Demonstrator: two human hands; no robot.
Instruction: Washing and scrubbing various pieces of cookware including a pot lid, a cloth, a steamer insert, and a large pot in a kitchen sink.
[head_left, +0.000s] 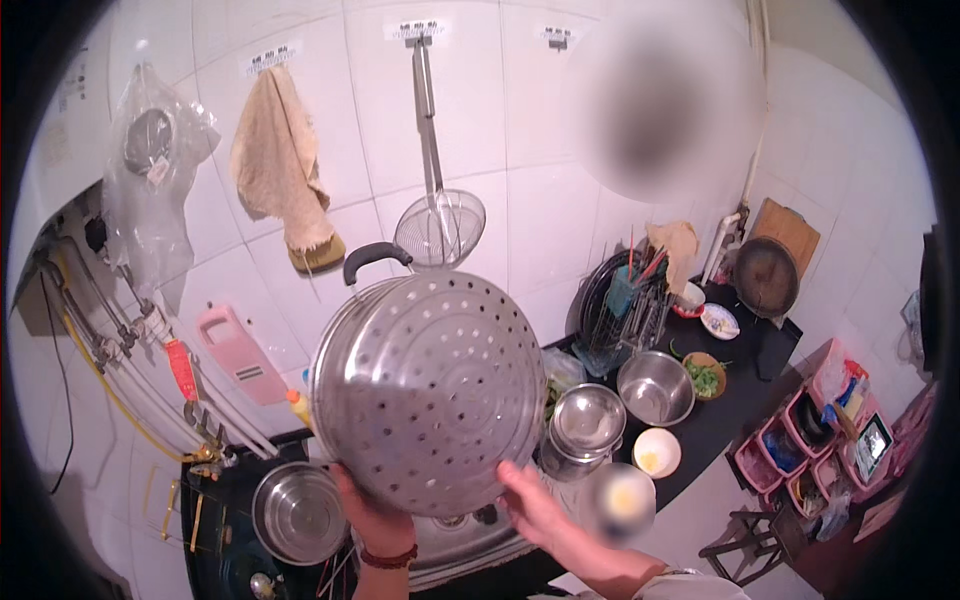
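Note:
A round metal steamer tier (442, 397) with a perforated base and a black side handle is raised in front of me, its holed underside facing the camera. My left hand (379, 517) grips its lower left edge, a dark red beaded bracelet on the wrist. My right hand (529, 502) holds the lower right rim, thumb on the perforated face. Behind and below it lies a metal sink (465, 551), partly hidden. Left of my left hand, a stainless steel pot (301, 514) stands on the black stove (217, 517).
Right on the black counter (731, 364) stand a steel pot (656, 388), stacked steel bowls (589, 420), a white bowl (657, 453), chopped greens (705, 379) and a utensil rack (626, 307). A wire strainer (441, 229) hangs behind. A folding stool (757, 544) and pink shelf baskets (810, 427) are at lower right.

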